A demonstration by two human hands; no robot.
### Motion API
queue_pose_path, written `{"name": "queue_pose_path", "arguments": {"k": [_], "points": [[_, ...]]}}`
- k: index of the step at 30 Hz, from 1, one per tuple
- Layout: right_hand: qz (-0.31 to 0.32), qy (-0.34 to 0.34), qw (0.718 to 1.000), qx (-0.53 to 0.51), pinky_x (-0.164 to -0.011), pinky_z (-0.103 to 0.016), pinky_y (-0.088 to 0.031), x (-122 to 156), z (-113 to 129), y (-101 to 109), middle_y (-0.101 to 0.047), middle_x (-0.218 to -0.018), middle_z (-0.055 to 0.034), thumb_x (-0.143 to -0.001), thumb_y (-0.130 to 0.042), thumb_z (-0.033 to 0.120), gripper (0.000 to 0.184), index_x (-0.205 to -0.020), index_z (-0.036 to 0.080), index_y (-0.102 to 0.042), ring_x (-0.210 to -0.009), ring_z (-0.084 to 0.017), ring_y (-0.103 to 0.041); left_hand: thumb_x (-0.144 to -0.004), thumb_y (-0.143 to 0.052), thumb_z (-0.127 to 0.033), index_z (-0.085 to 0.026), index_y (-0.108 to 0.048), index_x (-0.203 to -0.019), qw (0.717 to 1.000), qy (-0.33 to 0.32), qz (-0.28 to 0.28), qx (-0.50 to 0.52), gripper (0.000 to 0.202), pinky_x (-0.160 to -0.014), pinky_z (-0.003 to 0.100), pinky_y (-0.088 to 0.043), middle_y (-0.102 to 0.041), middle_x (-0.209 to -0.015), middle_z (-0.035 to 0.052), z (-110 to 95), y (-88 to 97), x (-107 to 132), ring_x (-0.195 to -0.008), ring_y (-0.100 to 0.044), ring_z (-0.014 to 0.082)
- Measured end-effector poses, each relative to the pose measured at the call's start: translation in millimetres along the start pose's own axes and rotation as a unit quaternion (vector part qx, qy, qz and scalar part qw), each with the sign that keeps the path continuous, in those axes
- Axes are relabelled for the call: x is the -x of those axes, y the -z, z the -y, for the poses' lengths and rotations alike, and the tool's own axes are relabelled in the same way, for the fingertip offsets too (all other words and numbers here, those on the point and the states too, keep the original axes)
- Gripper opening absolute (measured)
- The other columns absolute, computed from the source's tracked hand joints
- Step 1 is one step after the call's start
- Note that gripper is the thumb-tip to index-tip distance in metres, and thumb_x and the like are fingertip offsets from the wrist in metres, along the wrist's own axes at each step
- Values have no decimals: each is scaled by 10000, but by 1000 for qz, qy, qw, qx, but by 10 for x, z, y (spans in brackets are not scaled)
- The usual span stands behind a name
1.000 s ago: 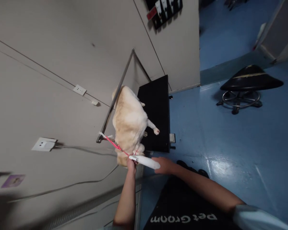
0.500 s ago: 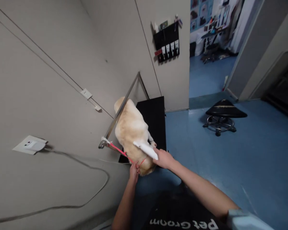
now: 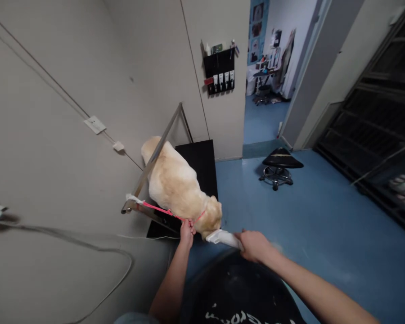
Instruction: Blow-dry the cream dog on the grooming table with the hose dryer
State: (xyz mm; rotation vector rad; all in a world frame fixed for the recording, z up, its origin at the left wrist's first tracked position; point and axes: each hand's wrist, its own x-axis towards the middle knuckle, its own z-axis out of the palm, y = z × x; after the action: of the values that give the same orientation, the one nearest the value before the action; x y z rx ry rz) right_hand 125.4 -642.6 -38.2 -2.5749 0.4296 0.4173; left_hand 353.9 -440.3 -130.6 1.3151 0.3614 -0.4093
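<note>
A cream-coloured dog [image 3: 175,180] stands on a black grooming table [image 3: 200,159], its head turned toward the floor side. A pink leash [image 3: 158,208] runs from the metal grooming arm [image 3: 155,155] to a loop around the dog's neck. My left hand [image 3: 187,231] is closed on the leash close to the neck. My right hand [image 3: 254,245] grips a white long-handled grooming tool [image 3: 226,238]. The tool's wider head is at the dog's muzzle; whether it touches is unclear, and its working side is hidden.
A black saddle stool [image 3: 281,162] on wheels stands on the blue floor to the right. Dark cages [image 3: 374,117] line the right side. On the wall hangs a black holder [image 3: 219,63] with tubes. A pale cable [image 3: 121,247] hangs along the left wall.
The white tool has moved from above the dog's back and neck to its muzzle, down and right. The dog's head has turned right and now shows. The view has swung right.
</note>
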Motion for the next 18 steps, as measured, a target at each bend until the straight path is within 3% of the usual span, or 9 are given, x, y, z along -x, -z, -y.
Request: {"name": "queue_pose_path", "arguments": {"k": [4, 7, 9, 11, 14, 18], "points": [[-36, -63, 997, -35, -916, -403, -562, 68, -161, -323, -732, -1369, -193, -980, -632, 287, 624, -1602, 256, -605, -1104, -353, -811, -1000, -634, -331, -214, -523, -833, 1000, -10, 11, 6, 233, -421, 181, -214, -458, -613, -88, -46, -186, -7, -409, -300, 43], [-21, -71, 996, -55, -939, -387, -549, -28, -193, -407, -729, -1373, -177, -964, -679, 301, 651, -1609, 256, -599, -1148, -351, -797, -1017, -586, -273, -213, -523, -832, 1000, -16, 20, 10, 204, -425, 176, -218, -451, -623, -87, -87, -302, -3, -409, -299, 44], [-47, -111, 990, -72, -940, -375, -539, -70, -237, -433, -717, -1395, -182, -994, -650, 306, 658, -1644, 250, -565, -1156, -337, -792, -1029, -576, -265, -216, -509, -817, 999, -18, 24, 11, 227, -426, 176, -209, -442, -622, -87, -113, -347, 9, -407, -294, 43], [-61, -120, 987, -92, -943, -354, -526, -77, -294, -462, -730, -1380, -170, -1005, -640, 312, 620, -1621, 252, -593, -1162, -316, -784, -1048, -554, -257, -217, -499, -812, 999, -18, 25, 11, 245, -425, 175, -203, -436, -618, -87, -134, -371, 25, -403, -288, 43], [-29, -76, 990, -116, -955, -342, -516, -62, -372, -538, -775, -1303, -145, -928, -734, 311, 559, -1483, 254, -718, -1179, -317, -774, -1061, -547, -254, -219, -508, -832, 999, -14, 29, 15, 235, -422, 177, -217, -437, -617, -84, -155, -392, 49, -405, -287, 46], [-105, -108, 972, -179, -981, -357, -534, -81, -498, -671, -798, -1278, -147, -955, -672, 322, 619, -1565, 220, -667, -1160, -305, -778, -1050, -582, -273, -226, -512, -828, 998, -9, 47, 31, 238, -412, 197, -226, -451, -621, -68, -193, -437, 86, -413, -290, 54]]}}
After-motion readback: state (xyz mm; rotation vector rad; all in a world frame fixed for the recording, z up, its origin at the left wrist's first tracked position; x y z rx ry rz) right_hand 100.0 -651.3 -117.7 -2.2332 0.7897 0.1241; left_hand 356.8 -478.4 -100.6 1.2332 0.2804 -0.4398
